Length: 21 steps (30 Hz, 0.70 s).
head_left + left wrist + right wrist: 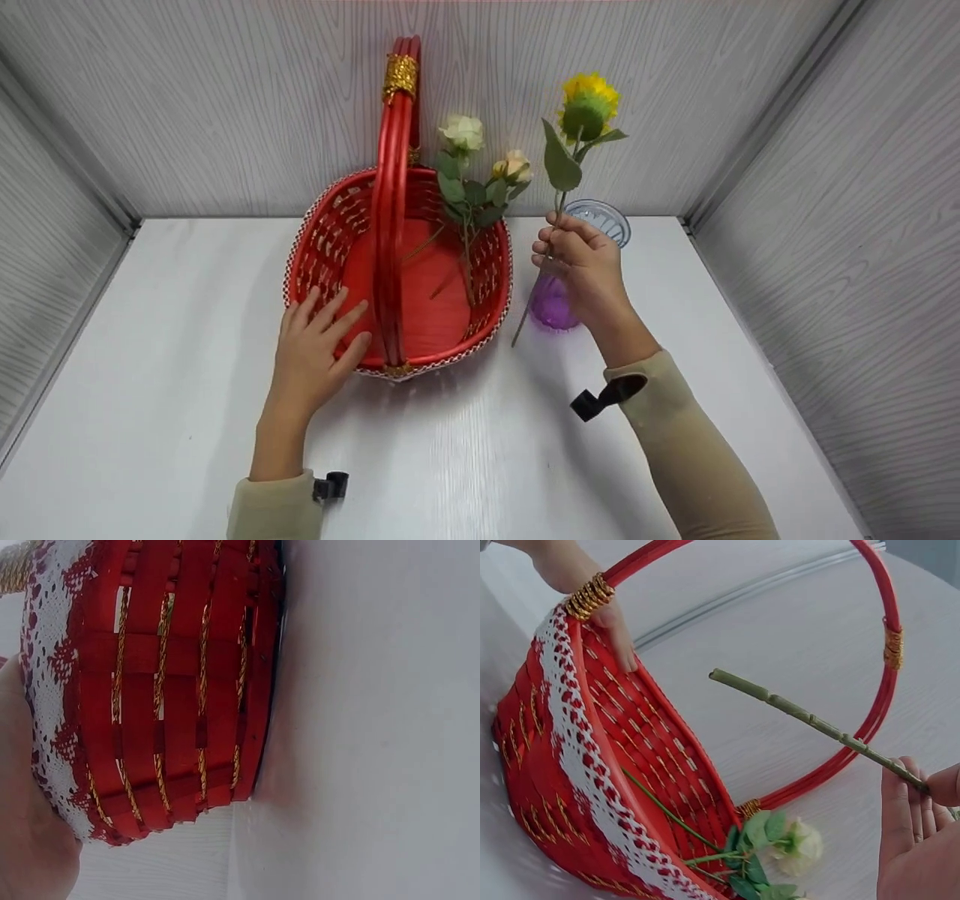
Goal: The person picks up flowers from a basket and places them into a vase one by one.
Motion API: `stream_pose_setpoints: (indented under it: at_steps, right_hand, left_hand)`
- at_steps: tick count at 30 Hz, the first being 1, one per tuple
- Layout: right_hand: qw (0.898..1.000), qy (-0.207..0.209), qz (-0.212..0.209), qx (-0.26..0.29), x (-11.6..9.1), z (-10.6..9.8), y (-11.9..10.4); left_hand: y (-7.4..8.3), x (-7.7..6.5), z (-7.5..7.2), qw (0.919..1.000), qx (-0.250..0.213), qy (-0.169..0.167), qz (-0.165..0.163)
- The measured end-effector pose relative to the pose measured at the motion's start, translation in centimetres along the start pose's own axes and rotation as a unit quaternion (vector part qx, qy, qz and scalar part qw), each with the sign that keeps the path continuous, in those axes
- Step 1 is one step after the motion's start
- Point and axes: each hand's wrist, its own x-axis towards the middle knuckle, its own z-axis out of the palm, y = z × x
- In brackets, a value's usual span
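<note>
My right hand (589, 259) pinches the stem of a yellow sunflower (589, 105), its bloom up and the cut end of the stem pointing down toward the basket's right side. The right wrist view shows the bare stem (810, 718) between thumb and fingers. My left hand (315, 360) rests with spread fingers over the front left rim of a red woven basket (427, 330). In the left wrist view that hand lies against the basket's white lace trim (49, 690). Inside the basket lean a white rose (463, 133) and a peach rose (514, 166), stems crossing its floor.
Behind my right hand stands a clear vase (600, 217) with a purple base (555, 304), partly hidden by the hand. The tall basket handle (390, 210) arches over the basket's middle. Grey wood-grain panels (225, 97) enclose the white table (450, 465) at the back and sides.
</note>
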Motion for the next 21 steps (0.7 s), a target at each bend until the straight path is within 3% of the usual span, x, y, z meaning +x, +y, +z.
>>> stream_pose_setpoints:
  at_steps: [21]
  right_hand:
    - [0.996, 0.023, -0.073, 0.045, 1.4, -5.5, -4.6]
  left_hand:
    - [0.2, -0.1, -0.2, 1.0, -0.003, -0.006, 0.001]
